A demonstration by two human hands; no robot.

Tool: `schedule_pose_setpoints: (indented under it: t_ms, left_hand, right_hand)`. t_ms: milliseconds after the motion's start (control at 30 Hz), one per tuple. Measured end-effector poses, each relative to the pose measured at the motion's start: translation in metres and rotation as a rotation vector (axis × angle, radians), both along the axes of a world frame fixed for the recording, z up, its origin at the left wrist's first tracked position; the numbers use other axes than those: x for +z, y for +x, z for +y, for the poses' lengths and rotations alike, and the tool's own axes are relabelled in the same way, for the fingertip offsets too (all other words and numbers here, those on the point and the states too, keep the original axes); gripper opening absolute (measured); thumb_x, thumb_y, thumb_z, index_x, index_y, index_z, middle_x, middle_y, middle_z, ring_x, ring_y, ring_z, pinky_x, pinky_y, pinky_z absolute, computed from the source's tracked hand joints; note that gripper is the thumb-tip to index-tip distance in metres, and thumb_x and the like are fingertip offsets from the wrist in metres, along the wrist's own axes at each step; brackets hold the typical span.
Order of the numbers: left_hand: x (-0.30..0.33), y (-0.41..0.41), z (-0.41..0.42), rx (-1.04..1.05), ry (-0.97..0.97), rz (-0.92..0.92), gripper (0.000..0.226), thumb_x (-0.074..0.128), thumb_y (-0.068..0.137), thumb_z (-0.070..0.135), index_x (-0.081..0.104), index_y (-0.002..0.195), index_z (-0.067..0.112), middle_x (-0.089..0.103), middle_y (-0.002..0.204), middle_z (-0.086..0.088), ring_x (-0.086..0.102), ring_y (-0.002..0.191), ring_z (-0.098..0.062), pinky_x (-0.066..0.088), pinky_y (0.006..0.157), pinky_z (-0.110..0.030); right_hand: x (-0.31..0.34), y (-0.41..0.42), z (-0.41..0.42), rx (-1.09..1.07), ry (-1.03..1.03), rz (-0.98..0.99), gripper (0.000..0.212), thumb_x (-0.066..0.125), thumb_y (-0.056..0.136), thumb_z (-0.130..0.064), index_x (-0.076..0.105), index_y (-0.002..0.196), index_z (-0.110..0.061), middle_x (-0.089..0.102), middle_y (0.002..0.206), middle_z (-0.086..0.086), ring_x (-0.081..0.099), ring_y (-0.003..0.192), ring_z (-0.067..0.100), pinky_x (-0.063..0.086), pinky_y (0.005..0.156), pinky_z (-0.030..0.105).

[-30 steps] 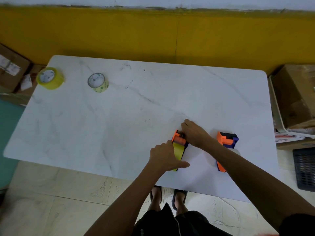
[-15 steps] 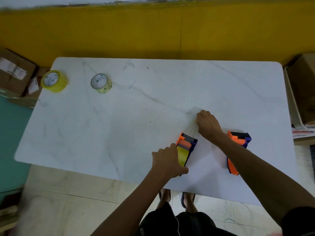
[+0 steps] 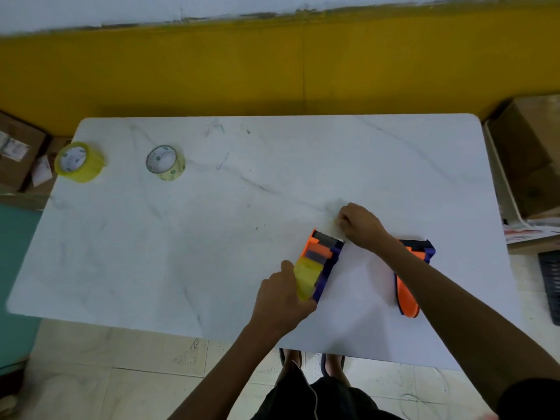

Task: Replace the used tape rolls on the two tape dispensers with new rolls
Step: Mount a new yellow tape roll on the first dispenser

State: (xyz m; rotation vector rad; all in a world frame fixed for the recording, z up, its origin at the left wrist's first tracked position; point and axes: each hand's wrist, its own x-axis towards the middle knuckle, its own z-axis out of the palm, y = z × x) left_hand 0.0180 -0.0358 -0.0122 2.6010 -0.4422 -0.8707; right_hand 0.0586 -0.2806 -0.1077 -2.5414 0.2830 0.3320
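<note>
An orange and blue tape dispenser [image 3: 323, 256] lies on the white marble table [image 3: 212, 237] with a yellow tape roll [image 3: 306, 277] in it. My left hand [image 3: 283, 295] grips the roll end of this dispenser. My right hand [image 3: 362, 225] is closed just beyond the dispenser's front, pinching what looks like a clear strip of tape pulled from it. A second orange and blue dispenser [image 3: 409, 286] lies to the right, partly hidden under my right forearm. Two tape rolls stand at the far left: a thick yellow one [image 3: 79, 162] and a thinner pale one [image 3: 166, 162].
Cardboard boxes [image 3: 527, 165] stand on the floor to the right of the table, and more boxes [image 3: 18, 150] to the left. A yellow wall band [image 3: 272, 71] runs behind the table. My feet [image 3: 312, 363] show under the near edge.
My right hand has moved away from the dispenser's front, forward and to the right, drawing tape out. My left hand has stayed on the dispenser's roll.
</note>
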Motion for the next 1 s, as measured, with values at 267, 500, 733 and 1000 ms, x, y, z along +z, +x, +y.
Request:
schedule_pose_setpoints:
  t_ms: [267, 500, 733, 1000]
  left_hand:
    - [0.024, 0.006, -0.003, 0.090, -0.136, -0.041, 0.055, 0.074, 0.071, 0.050, 0.041, 0.105, 0.023, 0.057, 0.088, 0.007, 0.063, 0.077, -0.014, 0.054, 0.065, -0.029]
    - [0.019, 0.001, -0.022, 0.156, -0.095, -0.019, 0.059, 0.072, 0.061, 0.057, 0.044, 0.099, 0.021, 0.060, 0.084, 0.006, 0.062, 0.076, -0.016, 0.058, 0.069, -0.040]
    - [0.014, -0.007, -0.034, 0.165, -0.010, -0.009, 0.061, 0.072, 0.065, 0.055, 0.046, 0.099, 0.013, 0.054, 0.086, 0.000, 0.062, 0.083, -0.025, 0.046, 0.063, -0.031]
    - [-0.004, -0.007, -0.039, 0.116, 0.031, -0.016, 0.064, 0.070, 0.067, 0.058, 0.048, 0.101, 0.009, 0.058, 0.090, -0.003, 0.061, 0.083, -0.024, 0.044, 0.065, -0.030]
  right_hand:
    - [0.032, -0.020, 0.008, -0.446, 0.982, 0.328, 0.018, 0.051, 0.088, 0.001, 0.063, 0.080, -0.011, 0.061, 0.064, 0.003, 0.056, 0.056, 0.013, 0.045, 0.051, 0.021]
    - [0.020, -0.057, 0.057, -0.915, 1.582, 0.277, 0.017, 0.049, 0.095, -0.014, 0.066, 0.095, -0.010, 0.073, 0.073, 0.005, 0.067, 0.062, 0.016, 0.054, 0.063, 0.027]
    - [0.006, -0.094, 0.079, -0.976, 1.777, 0.282, 0.075, 0.025, 0.094, -0.063, 0.058, 0.129, -0.006, 0.064, 0.128, 0.016, 0.060, 0.119, 0.031, 0.045, 0.102, 0.043]
    - [0.044, -0.062, 0.085, -0.499, 0.363, 0.501, 0.084, 0.006, 0.090, -0.069, 0.063, 0.083, -0.008, 0.066, 0.082, 0.015, 0.067, 0.081, 0.032, 0.052, 0.081, 0.038]
